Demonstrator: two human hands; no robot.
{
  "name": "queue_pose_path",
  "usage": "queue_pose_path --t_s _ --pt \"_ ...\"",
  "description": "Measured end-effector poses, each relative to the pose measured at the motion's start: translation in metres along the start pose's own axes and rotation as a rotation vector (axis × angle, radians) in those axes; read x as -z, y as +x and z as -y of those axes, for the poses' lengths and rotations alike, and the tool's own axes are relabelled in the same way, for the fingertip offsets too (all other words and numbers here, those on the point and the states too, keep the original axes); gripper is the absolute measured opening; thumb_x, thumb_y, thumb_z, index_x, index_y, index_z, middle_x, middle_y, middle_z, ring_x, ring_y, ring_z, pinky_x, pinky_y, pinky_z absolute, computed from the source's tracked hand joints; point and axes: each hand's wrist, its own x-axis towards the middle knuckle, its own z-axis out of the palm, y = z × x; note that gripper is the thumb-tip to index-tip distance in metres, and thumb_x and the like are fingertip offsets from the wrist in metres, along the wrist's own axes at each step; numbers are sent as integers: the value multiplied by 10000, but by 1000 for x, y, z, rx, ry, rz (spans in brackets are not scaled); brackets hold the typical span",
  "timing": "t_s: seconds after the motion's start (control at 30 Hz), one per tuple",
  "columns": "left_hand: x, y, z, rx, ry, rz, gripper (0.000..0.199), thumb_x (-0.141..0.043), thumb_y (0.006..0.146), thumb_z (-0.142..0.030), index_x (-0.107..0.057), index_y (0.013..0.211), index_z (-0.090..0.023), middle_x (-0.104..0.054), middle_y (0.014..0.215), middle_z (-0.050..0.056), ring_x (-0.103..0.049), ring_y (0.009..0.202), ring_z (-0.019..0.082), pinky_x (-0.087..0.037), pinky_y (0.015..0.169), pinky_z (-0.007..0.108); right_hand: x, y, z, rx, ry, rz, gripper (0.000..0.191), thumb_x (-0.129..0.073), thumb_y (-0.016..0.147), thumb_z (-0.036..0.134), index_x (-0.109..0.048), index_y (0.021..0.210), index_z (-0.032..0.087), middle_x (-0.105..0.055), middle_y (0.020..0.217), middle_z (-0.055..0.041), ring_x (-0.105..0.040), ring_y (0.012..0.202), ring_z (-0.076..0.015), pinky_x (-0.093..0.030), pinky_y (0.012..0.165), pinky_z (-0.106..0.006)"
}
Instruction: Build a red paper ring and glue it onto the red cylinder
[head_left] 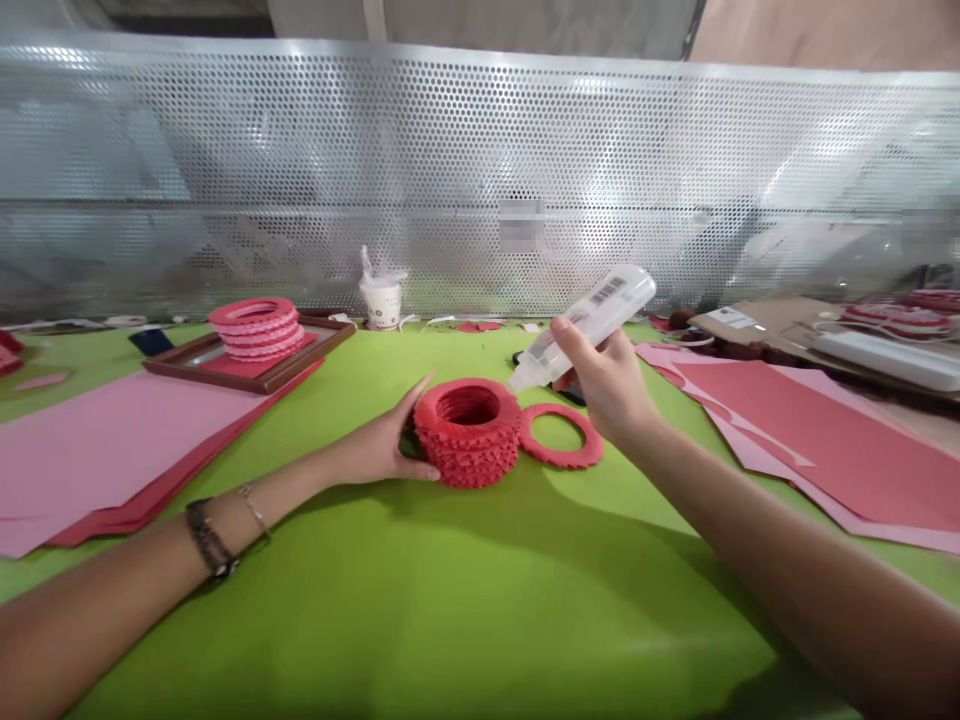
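A stack of red paper rings [472,455] with zigzag edges stands on the green table. My left hand [401,440] grips its left side, thumb at the front and a finger behind. My right hand [611,375] is closed around a clear glue bottle [589,322], tilted with its nozzle pointing down to the left. The nozzle tip is at the upper right rim of the stack; whether it touches, I cannot tell. A single red ring [585,460] lies flat against the stack's right side. Behind my right hand a dark object is partly hidden.
At the left, pink rings [259,330] are piled on a brown frame [281,382] beside pink paper sheets [120,430]. A lidded cup [384,302] stands by the perforated metal screen [300,150]. Red sheets [825,430] and cardboard [780,325] lie right.
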Motion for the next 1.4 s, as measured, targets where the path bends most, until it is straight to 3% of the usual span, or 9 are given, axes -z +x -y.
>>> queue_pose_path --t_s 0.27,0.33,0.47,0.53,0.77,1.0,1.17,1.3,1.4 --pt "-13 -6 -12 -51 -238 2 1228 -754 597 -351 167 1405 -270 -269 1462 132 -287 1319 327 -292 1059 523 -20 -27 8 31 -50 134 373 -689 646 420 -483 850 185 -606 711 -6 -568 553 -114 -465 409 -234" --pt "-13 -5 -9 -39 -195 -2 1168 -732 629 -349 131 1411 -259 -282 1457 126 -284 1318 328 -283 1066 514 -21 -29 8 37 -54 176 368 -694 645 405 -474 845 187 -609 730 -12 -584 593 -129 -496 449 -257" --pt "-11 -2 -5 -117 -131 -21 978 -761 596 -371 -187 1377 -233 -368 1406 130 -338 1292 322 -326 1052 476 -16 -21 2 68 -83 151 359 -694 653 387 -451 841 201 -617 776 -27 -607 668 -165 -535 530 -314" --pt "-10 0 -3 -160 -105 -29 917 -766 591 -376 -258 1340 -229 -399 1380 137 -367 1277 312 -325 1050 483 -11 -14 -3 73 -110 127 376 -705 641 387 -444 846 211 -619 794 -31 -614 696 -183 -543 555 -337" --pt "-11 -1 -5 -162 27 -68 883 -740 618 -395 -247 1327 -211 -409 1360 135 -374 1265 308 -312 1056 479 -5 -7 2 128 -140 7 334 -677 673 407 -449 829 220 -605 822 -36 -607 757 -192 -541 586 -340" --pt "-12 -7 -18 15 230 -160 949 -739 534 -541 -282 1301 -217 -492 1281 150 -484 1148 370 -414 929 525 -18 -23 3 95 -144 190 357 -690 652 392 -458 846 201 -618 790 -24 -603 684 -169 -533 583 -337" --pt "-11 -6 -15 -44 268 -143 921 -722 576 -517 -267 1313 -204 -486 1298 139 -472 1170 345 -415 938 489 -6 -6 -3 105 -171 131 359 -697 633 349 -456 860 212 -609 762 -13 -600 675 -179 -520 566 -344" --pt "-12 -5 -16 -44 285 -149 932 -720 579 -524 -260 1324 -206 -493 1295 134 -482 1161 341 -422 928 475 -8 -9 3 115 -117 55 305 -669 660 359 -441 814 226 -603 767 -12 -599 684 -175 -527 555 -333" --pt "-13 -6 -21 -15 312 -147 911 -702 589 -536 -272 1324 -211 -514 1275 126 -506 1133 342 -446 887 466 -15 -19 7 107 -118 123 319 -676 653 356 -440 824 225 -602 765 -10 -597 679 -171 -531 559 -332"
